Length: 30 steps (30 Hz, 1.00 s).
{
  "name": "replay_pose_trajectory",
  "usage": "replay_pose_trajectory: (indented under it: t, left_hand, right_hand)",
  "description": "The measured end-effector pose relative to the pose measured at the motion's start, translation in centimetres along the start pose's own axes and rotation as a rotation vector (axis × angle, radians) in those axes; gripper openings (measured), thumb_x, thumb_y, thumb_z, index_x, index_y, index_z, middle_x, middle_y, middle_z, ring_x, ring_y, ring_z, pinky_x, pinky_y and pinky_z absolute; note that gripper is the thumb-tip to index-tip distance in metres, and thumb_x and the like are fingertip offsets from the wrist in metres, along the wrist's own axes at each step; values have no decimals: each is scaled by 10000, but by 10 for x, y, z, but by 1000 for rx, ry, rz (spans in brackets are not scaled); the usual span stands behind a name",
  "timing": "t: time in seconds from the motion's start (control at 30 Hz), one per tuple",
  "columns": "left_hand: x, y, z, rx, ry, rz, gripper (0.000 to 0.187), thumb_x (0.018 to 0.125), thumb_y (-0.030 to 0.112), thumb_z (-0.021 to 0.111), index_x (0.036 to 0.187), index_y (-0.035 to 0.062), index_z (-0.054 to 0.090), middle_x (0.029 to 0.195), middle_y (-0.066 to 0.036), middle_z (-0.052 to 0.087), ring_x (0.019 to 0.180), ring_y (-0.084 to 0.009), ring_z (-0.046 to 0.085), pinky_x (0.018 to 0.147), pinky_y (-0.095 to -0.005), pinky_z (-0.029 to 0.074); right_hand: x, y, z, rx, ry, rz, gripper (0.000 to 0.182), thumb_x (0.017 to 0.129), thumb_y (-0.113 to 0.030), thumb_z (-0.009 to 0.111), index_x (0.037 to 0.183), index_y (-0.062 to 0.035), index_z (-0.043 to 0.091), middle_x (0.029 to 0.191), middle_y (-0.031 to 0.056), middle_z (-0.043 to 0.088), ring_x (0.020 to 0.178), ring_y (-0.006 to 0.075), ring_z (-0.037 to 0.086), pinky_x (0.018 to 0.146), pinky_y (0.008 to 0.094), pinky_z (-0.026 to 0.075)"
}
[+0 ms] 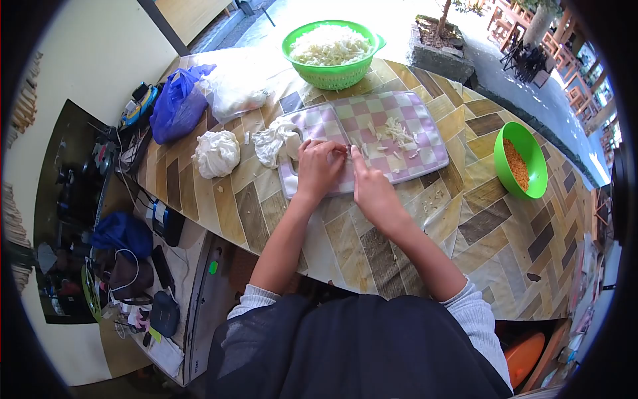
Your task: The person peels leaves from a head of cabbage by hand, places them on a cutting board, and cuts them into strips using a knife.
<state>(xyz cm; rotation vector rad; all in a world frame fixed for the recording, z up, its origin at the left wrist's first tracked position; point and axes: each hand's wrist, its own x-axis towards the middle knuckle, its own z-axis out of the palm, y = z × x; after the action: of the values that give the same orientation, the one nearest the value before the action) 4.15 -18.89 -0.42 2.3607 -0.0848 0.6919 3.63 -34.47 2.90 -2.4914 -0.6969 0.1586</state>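
Observation:
A pink-and-white checkered cutting board (425, 126) lies on the table in front of me. My right hand (374, 193) is closed around a knife (343, 126), its thin blade pointing away over the board, the handle hidden in my grip. Just left of the blade, my left hand (319, 166) is closed, fingertips pinched together on the board; what they hold is hidden. Pale vegetable shreds (399, 135) lie on the board to the right of the knife. A crumpled white plastic bag (271, 143) touches the board's left edge.
A green colander (330, 74) heaped with pale shreds stands beyond the board. At right sits a green bowl (539, 169) with orange crumbs. To the left are a white bundle (216, 154), a blue plastic bag (178, 106) and a clear bag (234, 96). The table has a curved far edge.

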Motion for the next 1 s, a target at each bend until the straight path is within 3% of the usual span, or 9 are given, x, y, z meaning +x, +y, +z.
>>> replay_pose_trajectory:
  t: [0.07,0.13,0.43,0.53,0.63,0.83,1.0]
  left_hand:
    - [-1,1,0,-9,-4,-3,127,790,153,686,865,61,731,848,-76,725,881,-267,655,914,-389,430]
    - [-2,4,-1,-23,-22,-61,109,811,162,674,870,84,722,863,-76,720,914,-263,648,989,-423,368]
    - [-6,4,3,-116,3,-139,150,833,147,672,965,76,664,875,-60,731,933,-254,658,1048,-415,325]
    - [-4,4,3,-120,15,-140,198,829,161,693,985,52,638,885,-74,740,935,-232,684,1034,-389,348]
    - [-5,4,3,-114,19,-154,215,817,161,709,973,36,628,892,-95,740,930,-232,694,1031,-383,356]
    - [-4,3,2,-153,58,-154,223,804,141,714,969,28,615,901,-117,735,909,-254,695,1045,-406,348]
    - [-4,3,4,-193,33,-189,207,807,127,702,969,31,616,880,-107,731,886,-267,695,1067,-410,329]
  right_hand:
    - [0,-1,9,-85,21,-6,619,839,13,499,1433,32,326,845,309,650,801,425,678,683,481,562]
    - [4,1,12,-131,32,-9,637,836,9,505,1443,23,313,858,291,657,798,415,685,686,475,566]
    - [11,3,0,181,47,-8,523,912,-27,478,1419,16,355,729,312,619,767,463,635,655,524,507]
    - [1,-1,15,63,69,34,518,915,-32,479,1416,19,354,731,312,619,768,470,632,666,528,505]
    - [5,-7,19,-103,85,14,622,855,-28,516,1444,21,321,848,319,649,784,438,672,680,504,555]
    - [17,0,0,228,49,15,499,926,-49,477,1409,14,366,828,338,612,829,486,617,696,545,475]
    - [-5,-11,-8,260,37,62,504,927,-46,479,1414,6,363,802,336,604,807,489,610,692,549,456]
